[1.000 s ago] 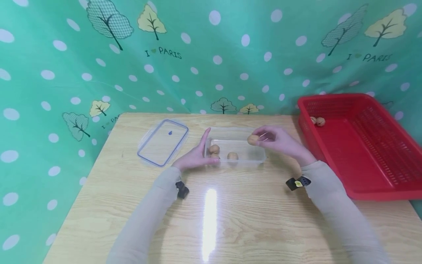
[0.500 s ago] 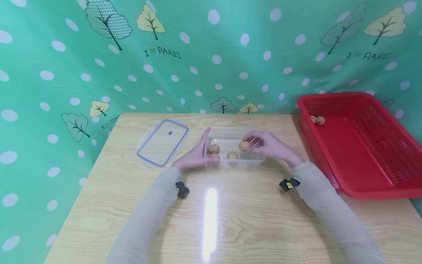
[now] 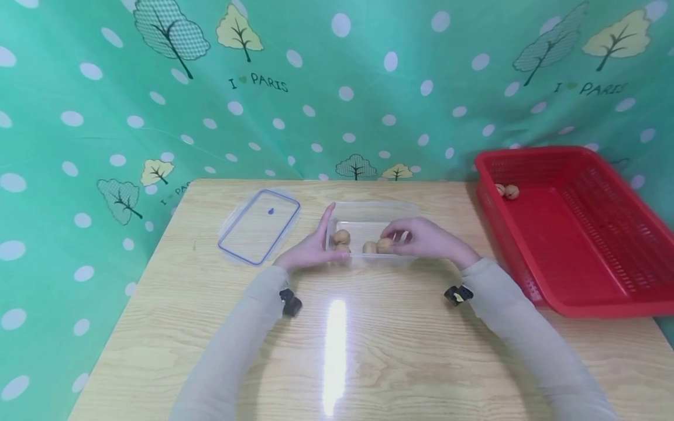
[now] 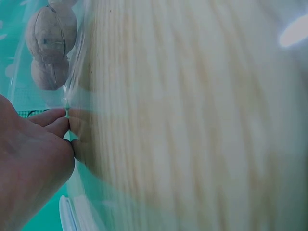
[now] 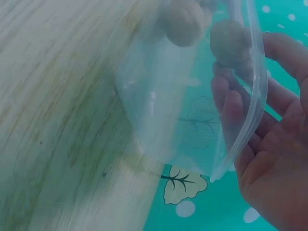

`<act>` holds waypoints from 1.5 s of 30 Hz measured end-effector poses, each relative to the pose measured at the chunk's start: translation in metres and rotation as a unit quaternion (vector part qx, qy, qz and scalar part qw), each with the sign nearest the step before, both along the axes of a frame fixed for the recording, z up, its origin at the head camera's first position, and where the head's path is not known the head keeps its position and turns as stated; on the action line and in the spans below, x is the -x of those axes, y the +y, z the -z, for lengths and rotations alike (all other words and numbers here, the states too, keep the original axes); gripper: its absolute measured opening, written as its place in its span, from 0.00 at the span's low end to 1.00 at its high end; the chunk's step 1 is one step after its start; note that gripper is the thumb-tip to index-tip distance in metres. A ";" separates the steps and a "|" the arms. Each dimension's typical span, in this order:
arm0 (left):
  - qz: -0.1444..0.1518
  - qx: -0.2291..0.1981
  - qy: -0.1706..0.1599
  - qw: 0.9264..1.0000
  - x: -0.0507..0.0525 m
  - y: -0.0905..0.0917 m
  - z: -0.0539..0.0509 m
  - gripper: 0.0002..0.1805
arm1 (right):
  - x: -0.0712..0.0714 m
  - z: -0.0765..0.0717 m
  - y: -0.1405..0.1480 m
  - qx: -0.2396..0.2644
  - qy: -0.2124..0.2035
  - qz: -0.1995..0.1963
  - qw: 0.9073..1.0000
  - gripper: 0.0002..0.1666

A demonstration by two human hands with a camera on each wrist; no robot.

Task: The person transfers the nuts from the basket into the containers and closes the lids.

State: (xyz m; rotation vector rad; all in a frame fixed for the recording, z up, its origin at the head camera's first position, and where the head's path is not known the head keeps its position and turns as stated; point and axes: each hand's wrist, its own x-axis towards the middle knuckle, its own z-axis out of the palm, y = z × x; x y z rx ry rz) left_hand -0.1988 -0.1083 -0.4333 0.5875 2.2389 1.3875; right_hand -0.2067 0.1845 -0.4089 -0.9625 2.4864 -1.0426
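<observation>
A clear plastic container [image 3: 358, 231] stands near the table's far side. My left hand [image 3: 310, 250] rests against its left end with straight fingers, the thumb along the front wall. Two walnuts [image 4: 52, 31] lie inside at that end. My right hand [image 3: 425, 238] reaches over the right part of the container and pinches a walnut [image 5: 230, 43] low inside it. Beside that one lies another walnut [image 3: 370, 248], close to the front wall. The right wrist view shows the held walnut and fingers through the clear wall.
A clear lid [image 3: 259, 227] with a blue seal lies left of the container. At the right stands a red basket [image 3: 518, 257], with two walnuts [image 3: 511, 192] in its far left corner. A green dotted curtain [image 3: 316, 76] hangs behind the wooden table [image 3: 400, 351].
My right hand has carried its walnut leftward and down into the container, beside the walnut at the front wall. My left hand has stayed at the left end.
</observation>
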 end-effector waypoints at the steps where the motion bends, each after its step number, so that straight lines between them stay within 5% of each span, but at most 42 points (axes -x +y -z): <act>1: 0.000 0.000 0.000 1.000 -0.002 0.000 -0.003 0.65 | 0.000 0.000 -0.001 -0.005 0.002 -0.002 1.000 0.15; 9: 0.002 0.004 0.001 1.000 -0.004 0.001 -0.008 0.64 | 0.001 -0.005 -0.005 -0.066 0.011 -0.005 0.998 0.16; 18: -0.003 0.009 -0.001 1.000 -0.004 0.000 -0.008 0.64 | 0.005 -0.010 -0.021 -0.176 0.024 -0.022 0.984 0.16; 28: -0.002 0.003 -0.005 1.000 -0.005 0.000 -0.007 0.64 | 0.015 0.006 -0.032 -0.082 -0.033 -0.071 0.994 0.14; 35: -0.014 0.004 -0.002 1.000 0.012 -0.003 0.026 0.67 | 0.017 0.009 -0.035 -0.055 -0.047 -0.062 0.995 0.12; 45: -0.024 0.013 0.007 1.000 0.010 -0.003 0.030 0.66 | 0.015 0.009 -0.033 -0.061 -0.044 -0.032 0.997 0.17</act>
